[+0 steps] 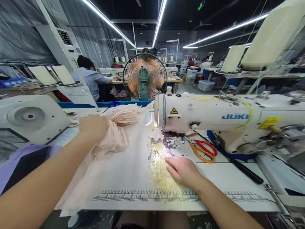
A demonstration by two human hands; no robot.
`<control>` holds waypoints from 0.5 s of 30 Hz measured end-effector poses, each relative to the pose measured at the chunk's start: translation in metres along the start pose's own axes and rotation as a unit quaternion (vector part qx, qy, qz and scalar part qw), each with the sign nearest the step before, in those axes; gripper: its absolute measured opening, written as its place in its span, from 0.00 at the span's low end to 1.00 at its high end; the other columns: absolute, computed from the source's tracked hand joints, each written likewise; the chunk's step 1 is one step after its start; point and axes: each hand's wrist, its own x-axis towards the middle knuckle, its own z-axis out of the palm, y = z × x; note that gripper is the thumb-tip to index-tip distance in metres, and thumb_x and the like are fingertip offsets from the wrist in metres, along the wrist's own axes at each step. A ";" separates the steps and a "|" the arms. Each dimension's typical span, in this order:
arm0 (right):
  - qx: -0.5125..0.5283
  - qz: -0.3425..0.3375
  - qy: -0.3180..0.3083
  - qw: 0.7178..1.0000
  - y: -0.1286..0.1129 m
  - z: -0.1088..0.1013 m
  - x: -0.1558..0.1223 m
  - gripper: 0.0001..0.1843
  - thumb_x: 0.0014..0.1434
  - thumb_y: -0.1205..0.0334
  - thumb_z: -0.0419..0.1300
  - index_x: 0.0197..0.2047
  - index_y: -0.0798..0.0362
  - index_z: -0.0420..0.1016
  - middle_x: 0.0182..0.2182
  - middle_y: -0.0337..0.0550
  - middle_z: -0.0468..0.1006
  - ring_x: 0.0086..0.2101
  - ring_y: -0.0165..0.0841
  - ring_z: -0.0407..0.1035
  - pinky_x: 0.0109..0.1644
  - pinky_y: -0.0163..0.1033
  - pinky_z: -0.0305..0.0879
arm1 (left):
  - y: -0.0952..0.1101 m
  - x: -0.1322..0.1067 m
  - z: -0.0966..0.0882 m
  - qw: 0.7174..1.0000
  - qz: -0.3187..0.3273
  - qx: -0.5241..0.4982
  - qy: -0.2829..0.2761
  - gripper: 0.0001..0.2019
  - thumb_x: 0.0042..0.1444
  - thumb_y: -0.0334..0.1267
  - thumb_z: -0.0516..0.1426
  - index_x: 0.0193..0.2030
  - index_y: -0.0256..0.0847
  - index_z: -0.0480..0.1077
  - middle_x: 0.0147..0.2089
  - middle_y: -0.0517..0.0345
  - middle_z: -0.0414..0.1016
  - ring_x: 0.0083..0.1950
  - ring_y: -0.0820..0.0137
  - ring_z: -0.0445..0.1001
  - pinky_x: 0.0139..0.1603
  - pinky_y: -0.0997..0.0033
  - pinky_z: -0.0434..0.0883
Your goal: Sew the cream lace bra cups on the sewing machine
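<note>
My left hand point(94, 127), blurred by motion, is over a stack of pale pink fabric pieces point(113, 140) left of the sewing machine point(197, 111). Its fingertips are hidden, so its grip does not show. My right hand point(184, 171) rests on the machine bed, thumb and forefinger apart. Those fingertips touch the right edge of a crumpled, clear yellowish plastic strip point(159, 165), which runs from below the needle area towards the front edge. A second bundle of pink fabric point(126, 114) lies farther back.
Orange-handled scissors point(202, 154) and a red-handled tool point(207, 147) lie right of the needle, near a black-handled tool point(247, 171). A ruler strip point(147, 196) runs along the front. Beyond the table stands a fan point(143, 74); another person point(88, 78) sits behind, at left.
</note>
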 end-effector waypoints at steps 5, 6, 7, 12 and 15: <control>0.038 0.016 0.066 0.997 -0.008 0.000 -0.002 0.08 0.62 0.66 0.52 0.35 0.52 0.73 0.29 0.40 0.75 0.32 0.32 0.67 0.33 0.34 0.54 | -0.047 -0.027 -0.029 0.990 -0.094 -0.107 0.016 0.19 0.63 0.46 0.44 0.25 0.40 0.62 0.21 0.64 0.64 0.25 0.72 0.65 0.25 0.73 0.58; 0.038 0.022 0.076 0.996 -0.011 0.000 -0.003 0.09 0.62 0.66 0.52 0.38 0.53 0.74 0.30 0.41 0.75 0.33 0.32 0.68 0.34 0.34 0.57 | -0.047 -0.032 -0.035 0.986 -0.096 -0.134 0.031 0.17 0.62 0.46 0.45 0.26 0.41 0.61 0.22 0.66 0.64 0.25 0.73 0.65 0.26 0.74 0.59; 0.033 0.029 0.087 0.995 -0.015 0.001 -0.006 0.10 0.63 0.66 0.51 0.41 0.54 0.75 0.32 0.42 0.76 0.34 0.32 0.69 0.36 0.34 0.60 | -0.043 -0.039 -0.040 0.981 -0.091 -0.166 0.043 0.15 0.61 0.47 0.46 0.28 0.41 0.61 0.22 0.67 0.64 0.25 0.73 0.65 0.26 0.75 0.61; 0.235 -0.017 0.130 0.963 -0.065 0.024 -0.034 0.32 0.58 0.60 0.61 0.64 0.56 0.60 0.55 0.56 0.71 0.51 0.37 0.69 0.45 0.36 0.70 | 0.015 -0.096 -0.052 0.916 0.064 -0.396 0.032 0.16 0.59 0.51 0.50 0.26 0.43 0.62 0.19 0.68 0.60 0.21 0.74 0.60 0.22 0.74 0.60; 0.341 -0.068 0.050 0.936 -0.103 0.044 -0.057 0.43 0.53 0.52 0.66 0.68 0.46 0.54 0.58 0.49 0.70 0.54 0.41 0.68 0.47 0.41 0.71 | 0.059 -0.141 -0.036 0.886 0.135 -0.444 -0.002 0.16 0.60 0.48 0.50 0.24 0.44 0.61 0.21 0.64 0.65 0.24 0.71 0.66 0.24 0.72 0.64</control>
